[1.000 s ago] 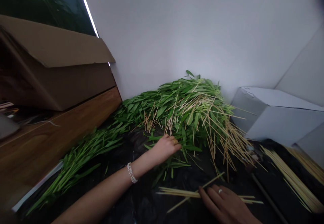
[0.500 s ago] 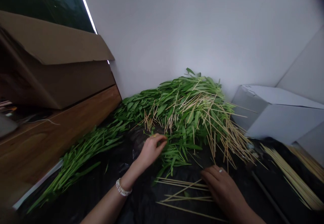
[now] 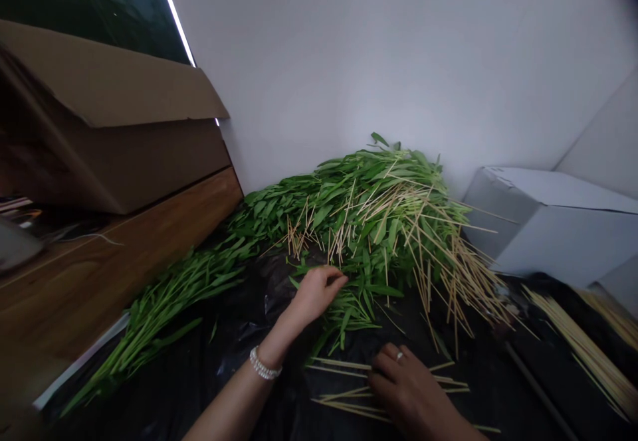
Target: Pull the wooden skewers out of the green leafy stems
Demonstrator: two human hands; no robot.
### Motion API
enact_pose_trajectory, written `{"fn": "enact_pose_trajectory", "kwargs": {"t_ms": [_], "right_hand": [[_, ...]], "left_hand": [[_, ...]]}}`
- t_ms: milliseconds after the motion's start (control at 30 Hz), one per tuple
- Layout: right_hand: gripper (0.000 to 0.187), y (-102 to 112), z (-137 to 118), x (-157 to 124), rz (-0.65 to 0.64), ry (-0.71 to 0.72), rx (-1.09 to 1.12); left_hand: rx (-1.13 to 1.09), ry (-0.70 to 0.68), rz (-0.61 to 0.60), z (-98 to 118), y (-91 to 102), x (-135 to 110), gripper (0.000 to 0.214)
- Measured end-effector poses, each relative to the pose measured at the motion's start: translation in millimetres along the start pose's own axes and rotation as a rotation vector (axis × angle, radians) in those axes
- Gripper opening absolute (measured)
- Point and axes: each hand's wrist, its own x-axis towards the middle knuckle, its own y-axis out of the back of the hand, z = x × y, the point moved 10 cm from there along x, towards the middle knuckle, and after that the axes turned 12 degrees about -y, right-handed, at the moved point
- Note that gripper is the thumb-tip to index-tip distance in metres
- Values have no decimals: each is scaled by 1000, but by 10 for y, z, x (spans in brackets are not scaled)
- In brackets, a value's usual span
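The left hand (image 3: 318, 293) is holding thumb and fingertips close together near slender green leaves (image 3: 349, 315); whether they are gripping any, I cannot tell. The right hand (image 3: 405, 381) is curling over thin, straight wooden sticks (image 3: 343, 363), its grip hidden. Wrinkled, glossy black plastic (image 3: 232, 338) is spreading between the left fingers and a leafy bunch's (image 3: 164, 315) edge.

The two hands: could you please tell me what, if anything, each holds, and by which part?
Whether either grips anything cannot be told: the right hand covers the middles of thin, pale wooden sticks; the left hand is near narrow green leaves.
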Motion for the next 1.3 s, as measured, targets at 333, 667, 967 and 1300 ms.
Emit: {"fn": "enact_pose_trajectory", "kwargs": {"t_ms": [333,667,967,1300], "right_hand": [[12,254,-51,79,60,31,-63],[11,862,687,635,289,-358,317],[30,744,1026,475,555,-475,211],[37,619,547,475,479,-224,-66]], "left_hand": [[66,-254,-143,341,-415,-98,16],[277,-338,-303,461,-688,-115,11],[-444,-25,467,94,376,-115,19],[-1305,488,503,-271,-292,-328,28]]}}
